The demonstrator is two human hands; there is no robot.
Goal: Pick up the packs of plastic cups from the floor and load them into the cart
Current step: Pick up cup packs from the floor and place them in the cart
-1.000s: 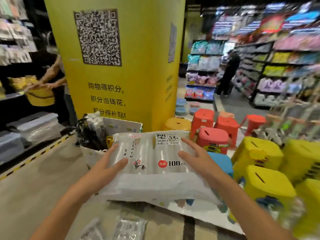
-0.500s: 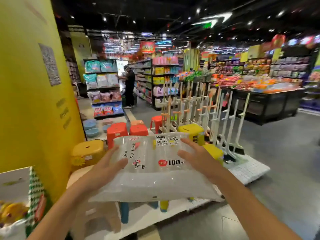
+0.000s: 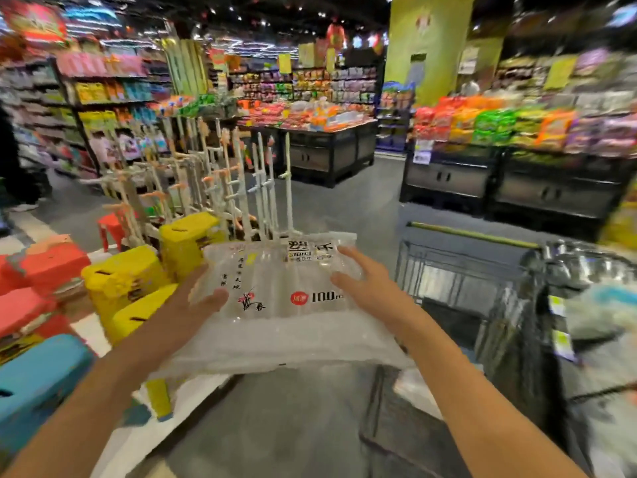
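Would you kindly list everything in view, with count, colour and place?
pack of plastic cups: one, clear with black print, centre, between both hands
cart: one, grey wire, right of the pack, blurred goods inside
yellow stools: at least three, left of the pack
red stools: several, far left
blue stool: one, bottom left
long-handled tools: many, white, behind the stools
display tables: at least two, dark, colourful packets on top, background
pillar: one, yellow-green, upper right
left hand: one, fingers straight, presses the pack's left side
right hand: one, fingers straight, presses the pack's right side
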